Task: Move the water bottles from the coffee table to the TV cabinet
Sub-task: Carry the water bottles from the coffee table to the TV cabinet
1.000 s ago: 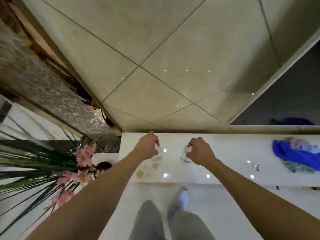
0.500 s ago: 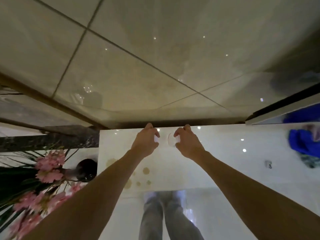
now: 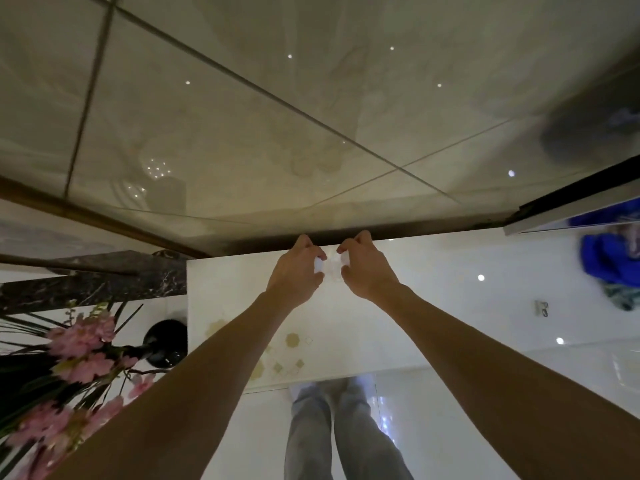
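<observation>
I look straight down on the white glossy TV cabinet top (image 3: 433,289). My left hand (image 3: 296,271) is closed around a clear water bottle (image 3: 319,265), of which only the white cap end shows past my fingers. My right hand (image 3: 369,270) grips a second clear water bottle (image 3: 344,259) in the same way. The two bottles sit side by side, nearly touching, at the cabinet's back edge next to the tiled wall (image 3: 311,133). Whether their bases rest on the surface is hidden by my hands.
A blue cloth (image 3: 606,261) lies on the cabinet at the right, under the edge of a dark screen (image 3: 571,206). A small metal item (image 3: 541,308) lies nearer the front. A black vase (image 3: 166,344) with pink flowers (image 3: 79,341) stands left of the cabinet.
Both hands have moved the bottles toward the cabinet's back edge and closer together. The view has shifted in over the cabinet.
</observation>
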The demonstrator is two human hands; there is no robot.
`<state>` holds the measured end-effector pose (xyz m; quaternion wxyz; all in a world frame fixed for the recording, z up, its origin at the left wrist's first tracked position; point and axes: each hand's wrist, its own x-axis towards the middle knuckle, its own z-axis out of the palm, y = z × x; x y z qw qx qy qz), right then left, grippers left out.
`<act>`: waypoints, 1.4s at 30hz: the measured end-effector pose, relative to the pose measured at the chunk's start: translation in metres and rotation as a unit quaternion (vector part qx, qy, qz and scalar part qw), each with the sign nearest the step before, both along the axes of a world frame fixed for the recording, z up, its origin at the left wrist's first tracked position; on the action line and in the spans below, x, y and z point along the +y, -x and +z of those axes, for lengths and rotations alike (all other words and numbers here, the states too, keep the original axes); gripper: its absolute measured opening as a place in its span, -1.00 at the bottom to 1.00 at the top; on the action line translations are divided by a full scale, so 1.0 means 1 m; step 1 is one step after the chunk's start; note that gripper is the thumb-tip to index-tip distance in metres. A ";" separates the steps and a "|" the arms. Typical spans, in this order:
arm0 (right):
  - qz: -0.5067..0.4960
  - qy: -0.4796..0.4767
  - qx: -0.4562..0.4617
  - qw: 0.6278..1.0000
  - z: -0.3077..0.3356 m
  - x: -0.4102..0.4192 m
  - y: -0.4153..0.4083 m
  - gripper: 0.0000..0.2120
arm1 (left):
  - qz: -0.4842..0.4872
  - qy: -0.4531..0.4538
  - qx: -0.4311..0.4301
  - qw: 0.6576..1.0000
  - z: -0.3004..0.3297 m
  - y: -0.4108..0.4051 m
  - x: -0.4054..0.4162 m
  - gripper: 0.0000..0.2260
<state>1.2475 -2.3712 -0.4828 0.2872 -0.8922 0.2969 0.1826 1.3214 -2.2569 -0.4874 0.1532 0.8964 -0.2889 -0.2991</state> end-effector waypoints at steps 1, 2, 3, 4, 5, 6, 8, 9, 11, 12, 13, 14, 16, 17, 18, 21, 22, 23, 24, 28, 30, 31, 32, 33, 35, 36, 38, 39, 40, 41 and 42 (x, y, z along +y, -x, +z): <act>-0.003 -0.003 0.006 1.000 0.002 0.001 0.001 -0.63 | -0.012 -0.002 0.000 1.000 0.002 0.001 0.001 -0.71; -0.007 -0.008 0.013 1.000 0.004 0.002 0.003 -0.61 | -0.026 -0.001 0.000 1.000 0.005 0.001 0.003 -0.68; -0.011 -0.015 0.018 1.000 0.007 0.002 0.006 -0.60 | -0.038 0.001 0.000 0.999 0.008 0.001 0.004 -0.66; -0.018 -0.022 0.023 0.999 0.011 0.002 0.009 -0.58 | -0.046 0.003 0.002 0.999 0.013 0.001 0.006 -0.62; -0.026 -0.028 0.026 0.999 0.016 0.002 0.012 -0.56 | -0.047 0.004 0.001 0.999 0.019 0.000 0.009 -0.59; -0.032 -0.033 0.028 0.999 0.023 0.002 0.015 -0.55 | -0.044 0.002 0.001 0.999 0.026 -0.001 0.012 -0.57; -0.045 -0.035 0.027 0.998 0.039 0.000 0.020 -0.54 | -0.036 0.002 0.008 0.999 0.042 -0.002 0.017 -0.58; -0.053 -0.035 0.026 0.998 0.050 -0.001 0.022 -0.55 | -0.040 0.002 0.010 0.999 0.051 -0.002 0.018 -0.60; -0.070 -0.035 0.018 0.997 0.074 0.000 0.029 -0.55 | -0.063 0.005 0.006 0.998 0.075 -0.002 0.021 -0.64; -0.079 -0.035 0.010 0.996 0.088 0.000 0.033 -0.55 | -0.077 0.010 0.002 0.997 0.088 0.000 0.020 -0.66; -0.090 -0.037 0.000 0.995 0.102 0.001 0.039 -0.55 | -0.094 0.017 0.002 0.995 0.101 0.003 0.018 -0.66; -0.102 -0.036 -0.012 0.994 0.117 0.002 0.046 -0.55 | -0.112 0.027 0.002 0.993 0.115 0.007 0.014 -0.67; -0.127 -0.030 -0.031 0.991 0.145 0.004 0.064 -0.56 | -0.153 0.048 -0.006 0.987 0.142 0.020 0.002 -0.69; -0.142 -0.026 -0.040 0.989 0.158 0.004 0.075 -0.57 | -0.171 0.054 -0.007 0.984 0.156 0.029 -0.005 -0.70; -0.159 -0.021 -0.049 0.986 0.170 0.003 0.086 -0.57 | -0.187 0.059 -0.006 0.980 0.170 0.039 -0.014 -0.71; -0.217 -0.011 -0.080 0.973 0.202 -0.003 0.127 -0.61 | -0.241 0.079 -0.012 0.967 0.207 0.076 -0.038 -0.69; -0.237 -0.010 -0.086 0.968 0.211 -0.004 0.144 -0.61 | -0.261 0.086 -0.015 0.961 0.216 0.091 -0.045 -0.69; -0.255 -0.009 -0.089 0.963 0.220 -0.006 0.162 -0.60 | -0.281 0.092 -0.018 0.955 0.224 0.104 -0.051 -0.70; -0.273 -0.006 -0.091 0.958 0.227 -0.007 0.180 -0.59 | -0.300 0.095 -0.023 0.949 0.232 0.119 -0.057 -0.70; -0.352 0.019 -0.099 0.931 0.254 -0.008 0.266 -0.57 | -0.378 0.098 -0.043 0.920 0.262 0.188 -0.073 -0.69; -0.390 0.038 -0.107 0.914 0.268 -0.005 0.315 -0.57 | -0.416 0.101 -0.056 0.902 0.278 0.233 -0.078 -0.68; -0.409 0.046 -0.113 0.904 0.275 -0.001 0.341 -0.57 | -0.433 0.104 -0.062 0.893 0.284 0.257 -0.081 -0.69; -0.425 0.054 -0.119 0.896 0.280 0.003 0.369 -0.57 | -0.447 0.105 -0.068 0.886 0.290 0.282 -0.083 -0.69; -0.440 0.062 -0.125 0.887 0.284 0.009 0.398 -0.57 | -0.459 0.105 -0.071 0.879 0.293 0.309 -0.084 -0.68; -0.471 0.077 -0.136 0.868 0.289 0.025 0.459 -0.57 | -0.487 0.100 -0.068 0.865 0.299 0.366 -0.082 -0.67; -0.486 0.082 -0.139 0.859 0.290 0.035 0.491 -0.57 | -0.503 0.098 -0.067 0.856 0.302 0.397 -0.079 -0.66; -0.516 0.083 -0.137 0.842 0.292 0.061 0.559 -0.57 | -0.533 0.101 -0.061 0.838 0.305 0.462 -0.071 -0.66; -0.531 0.084 -0.134 0.833 0.294 0.075 0.594 -0.57 | -0.550 0.105 -0.055 0.827 0.306 0.495 -0.066 -0.66; -0.549 0.085 -0.131 0.821 0.294 0.090 0.629 -0.57 | -0.568 0.109 -0.047 0.815 0.307 0.529 -0.060 -0.66; -0.571 0.088 -0.128 0.806 0.295 0.105 0.664 -0.57 | -0.586 0.114 -0.038 0.801 0.306 0.563 -0.054 -0.66; -0.595 0.092 -0.124 0.789 0.296 0.119 0.699 -0.57 | -0.602 0.119 -0.029 0.789 0.306 0.596 -0.048 -0.67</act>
